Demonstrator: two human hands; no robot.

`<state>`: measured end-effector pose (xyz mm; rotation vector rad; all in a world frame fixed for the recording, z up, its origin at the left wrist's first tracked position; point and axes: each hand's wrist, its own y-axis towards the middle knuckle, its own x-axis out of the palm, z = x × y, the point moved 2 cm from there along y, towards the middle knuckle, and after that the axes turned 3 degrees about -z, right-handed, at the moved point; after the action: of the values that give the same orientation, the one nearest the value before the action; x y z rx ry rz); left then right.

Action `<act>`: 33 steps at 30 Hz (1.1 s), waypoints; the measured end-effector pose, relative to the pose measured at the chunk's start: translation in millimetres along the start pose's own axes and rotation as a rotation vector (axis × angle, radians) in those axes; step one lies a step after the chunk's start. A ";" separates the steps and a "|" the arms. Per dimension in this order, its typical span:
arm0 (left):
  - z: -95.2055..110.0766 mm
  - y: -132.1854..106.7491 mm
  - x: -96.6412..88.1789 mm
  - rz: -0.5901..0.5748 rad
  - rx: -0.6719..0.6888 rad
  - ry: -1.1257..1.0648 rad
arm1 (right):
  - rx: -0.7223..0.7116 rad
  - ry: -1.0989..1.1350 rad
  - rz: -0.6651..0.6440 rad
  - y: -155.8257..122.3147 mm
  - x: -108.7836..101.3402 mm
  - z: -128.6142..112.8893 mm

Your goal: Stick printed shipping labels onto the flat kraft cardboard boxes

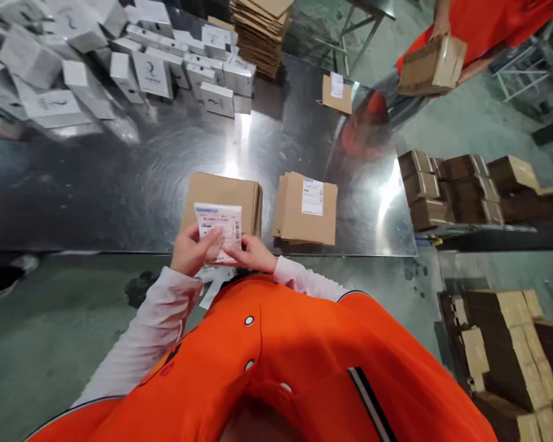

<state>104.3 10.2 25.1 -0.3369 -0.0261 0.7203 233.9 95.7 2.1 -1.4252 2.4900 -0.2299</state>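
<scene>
The printed label point(223, 218) points away from the worker's body, its blue-banded end toward the far side of the tabletop point(156, 159), and its long axis runs out from the body with only a slight slant. It sits at the near edge of the tabletop, covering part of the near side of a stack of flat brown cardboard point(230, 187); whether it touches that stack I can't tell. It is white and rectangular, with rows of small dark print, a bolder line near the middle and a barcode strip down the right side; the text is too small to read, and I can't make out whether it is one sheet or several. Both hands have it: the left hand point(188, 250) grips the left edge and the right hand point(253, 253) pinches the lower right corner, fingers closed on it, thumbs lying on the face with their tips near each other and the other fingers mostly hidden. The left forearm, in a pale sleeve point(141, 334), slants up from the lower left, while the right one comes in from the right, crossing low before the orange garment point(295, 344). Just to the right lies another cardboard stack point(290, 209), bearing a similar white label point(312, 197) on top.
</scene>
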 end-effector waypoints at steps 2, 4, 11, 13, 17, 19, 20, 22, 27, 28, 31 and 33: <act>-1.7 2.4 -7.4 0.100 0.025 -0.026 | -0.024 -0.009 -0.058 2.0 4.6 -4.3; -3.9 3.6 -11.7 0.124 0.000 -0.024 | -0.053 -0.053 0.006 11.7 -6.5 -15.0; -18.5 6.7 -4.9 0.182 -0.115 -0.087 | -0.048 -0.318 0.024 52.9 -23.7 -46.9; -25.5 12.0 -4.2 0.168 -0.169 -0.146 | 0.025 -0.303 0.015 61.4 -22.4 -43.4; -41.5 21.7 -7.3 -0.070 -0.395 -0.309 | 0.059 -0.395 0.060 105.8 -30.5 -34.9; -50.0 23.9 -11.3 -0.188 -0.483 -0.374 | 0.060 -0.488 0.129 140.3 -40.0 -31.2; -54.6 24.5 -13.9 -0.221 -0.508 -0.401 | 0.069 -0.537 0.173 157.6 -44.9 -29.1; -65.1 23.7 -19.8 -0.237 -0.532 -0.431 | 0.100 -0.628 0.244 186.7 -53.0 -23.7; -98.2 -5.6 -37.1 -0.205 -0.611 -0.349 | 0.169 -0.693 0.281 213.3 -60.0 -8.9; -105.0 -17.1 -41.9 -0.182 -0.615 -0.306 | 0.164 -0.701 0.308 213.2 -60.3 -7.3; -120.3 -53.8 -59.9 -0.113 -0.628 -0.201 | -0.009 -0.819 0.288 210.6 -52.3 -5.7; -122.6 -69.7 -74.7 -0.058 -0.640 -0.194 | -0.195 -0.926 0.121 204.0 -35.4 -3.1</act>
<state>109.8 -123.2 -62.3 -0.8720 -0.4559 0.6725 82.6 229.4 -43.8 -1.0686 1.8225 0.5826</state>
